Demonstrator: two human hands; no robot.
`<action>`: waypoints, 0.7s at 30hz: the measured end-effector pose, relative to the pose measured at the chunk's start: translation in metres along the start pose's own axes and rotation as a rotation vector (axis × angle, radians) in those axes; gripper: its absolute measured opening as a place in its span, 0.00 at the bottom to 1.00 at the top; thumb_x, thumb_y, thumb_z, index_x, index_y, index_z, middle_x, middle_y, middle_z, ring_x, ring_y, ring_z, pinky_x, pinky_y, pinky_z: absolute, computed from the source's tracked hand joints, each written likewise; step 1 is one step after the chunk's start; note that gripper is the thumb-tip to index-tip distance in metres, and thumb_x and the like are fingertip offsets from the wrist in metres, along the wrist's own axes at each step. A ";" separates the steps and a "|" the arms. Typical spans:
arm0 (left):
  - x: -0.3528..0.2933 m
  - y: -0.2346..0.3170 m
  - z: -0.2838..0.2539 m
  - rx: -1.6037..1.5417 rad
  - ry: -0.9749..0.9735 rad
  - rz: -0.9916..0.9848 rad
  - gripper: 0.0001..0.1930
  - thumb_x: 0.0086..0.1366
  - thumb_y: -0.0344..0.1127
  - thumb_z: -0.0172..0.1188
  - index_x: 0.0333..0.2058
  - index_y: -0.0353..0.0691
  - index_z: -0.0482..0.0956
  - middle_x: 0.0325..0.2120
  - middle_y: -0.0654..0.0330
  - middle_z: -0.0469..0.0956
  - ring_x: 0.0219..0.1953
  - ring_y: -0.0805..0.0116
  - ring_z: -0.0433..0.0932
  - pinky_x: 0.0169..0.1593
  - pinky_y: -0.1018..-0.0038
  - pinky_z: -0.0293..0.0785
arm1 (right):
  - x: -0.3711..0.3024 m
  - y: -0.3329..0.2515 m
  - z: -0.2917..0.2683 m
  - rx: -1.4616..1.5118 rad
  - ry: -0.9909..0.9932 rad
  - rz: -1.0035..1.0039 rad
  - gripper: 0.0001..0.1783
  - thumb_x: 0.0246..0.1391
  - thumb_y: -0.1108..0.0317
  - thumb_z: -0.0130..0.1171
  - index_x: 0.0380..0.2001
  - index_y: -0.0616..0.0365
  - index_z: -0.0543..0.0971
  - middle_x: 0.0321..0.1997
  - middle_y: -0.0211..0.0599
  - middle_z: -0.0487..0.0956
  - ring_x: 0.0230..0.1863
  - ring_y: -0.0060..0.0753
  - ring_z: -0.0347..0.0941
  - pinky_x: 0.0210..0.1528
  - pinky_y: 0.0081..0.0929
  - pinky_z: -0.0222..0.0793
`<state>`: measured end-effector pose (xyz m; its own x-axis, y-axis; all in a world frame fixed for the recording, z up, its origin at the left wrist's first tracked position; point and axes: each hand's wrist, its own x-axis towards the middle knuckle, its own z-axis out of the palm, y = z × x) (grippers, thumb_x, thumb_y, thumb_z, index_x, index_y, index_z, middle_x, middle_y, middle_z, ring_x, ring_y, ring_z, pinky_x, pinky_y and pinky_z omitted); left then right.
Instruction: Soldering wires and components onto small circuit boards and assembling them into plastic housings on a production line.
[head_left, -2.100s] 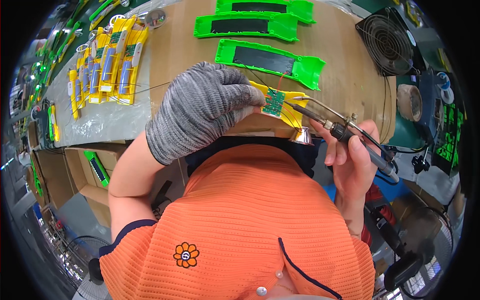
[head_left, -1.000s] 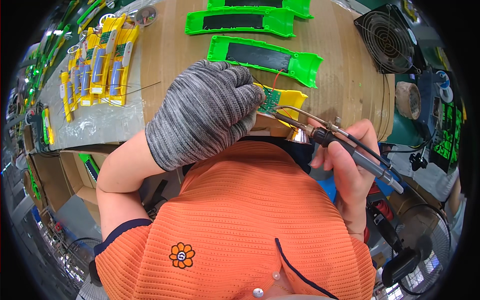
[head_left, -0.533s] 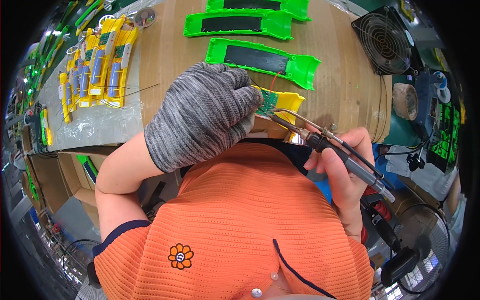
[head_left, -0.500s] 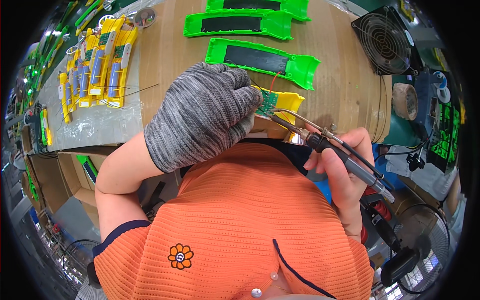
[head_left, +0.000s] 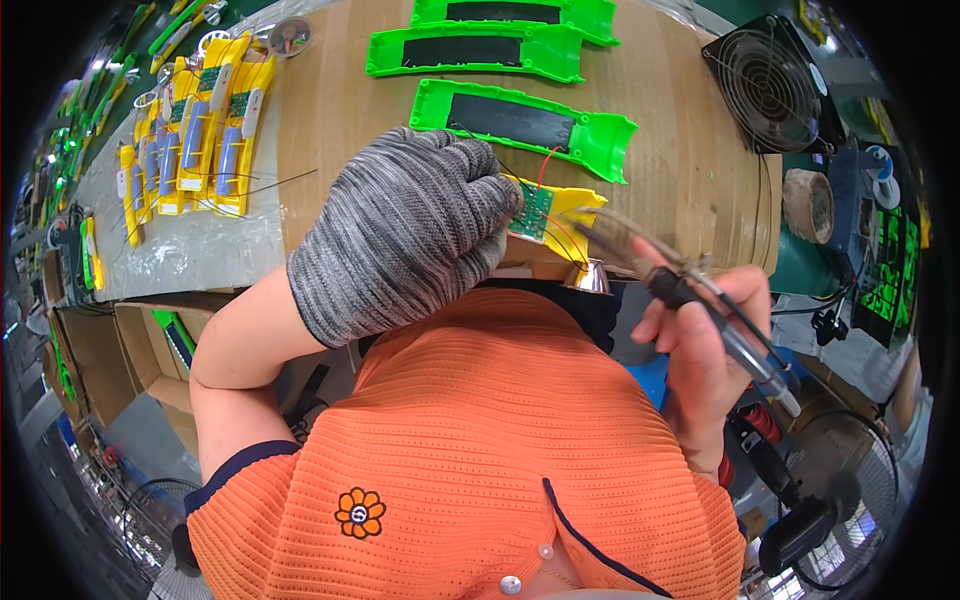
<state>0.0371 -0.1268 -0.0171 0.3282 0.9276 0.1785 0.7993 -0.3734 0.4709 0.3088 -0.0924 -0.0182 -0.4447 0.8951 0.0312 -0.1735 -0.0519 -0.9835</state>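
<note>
My left hand, in a grey striped knit glove, is closed at the left end of a yellow casing with a green circuit board on it; the glove hides the rest. Thin wires come off the board, and a red one runs up to the nearest green shell, which has a black panel. My bare right hand grips a soldering iron with a thin metal feed tube along it. Its blurred tip stands apart from the board, to the right. Under the casing's right end shows a small metal cone.
Two more green shells lie farther back. Several yellow casings with blue cells stand at the left, beside a small round dish. A black fan and a tape roll are at the right. An open cardboard box is below left.
My right hand has drawn the soldering iron off the board, to the right. The metal cone has come into fuller view. My left hand has hardly moved.
</note>
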 end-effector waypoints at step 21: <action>0.053 -0.034 -0.007 0.414 -0.111 0.015 0.19 0.56 0.33 0.64 0.48 0.43 0.77 0.39 0.56 0.76 0.43 0.54 0.76 0.50 0.60 0.72 | 0.039 0.049 -0.036 0.348 0.282 -0.154 0.04 0.63 0.72 0.49 0.34 0.56 0.66 0.19 0.33 0.67 0.25 0.30 0.71 0.66 0.63 0.59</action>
<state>0.0232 -0.0650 -0.0175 0.3751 0.9237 0.0783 0.9214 -0.3807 0.0781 0.3143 -0.0442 -0.0716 -0.1431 0.9868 0.0755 -0.5247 -0.0110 -0.8512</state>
